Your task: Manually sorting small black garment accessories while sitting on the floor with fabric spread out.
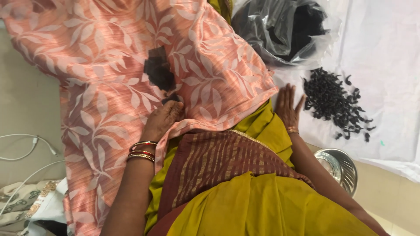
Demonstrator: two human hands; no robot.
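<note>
My left hand (161,120) rests on a pink cloth with a white leaf pattern (100,87) that lies over my lap. Its fingertips pinch a small dark piece (172,99). A clump of the same dark stuff (158,70) sits on the cloth just above it. My right hand (288,107) lies flat on a white sheet (385,87), fingers spread and holding nothing. A loose pile of dark curled dried pieces (334,102) lies on the sheet just right of that hand.
A clear plastic bag (267,26) with more dark material stands at the top, beyond the pile. A steel bowl (343,168) sits on the floor by my right arm. White cables (30,146) and a patterned cloth (22,203) lie at the left.
</note>
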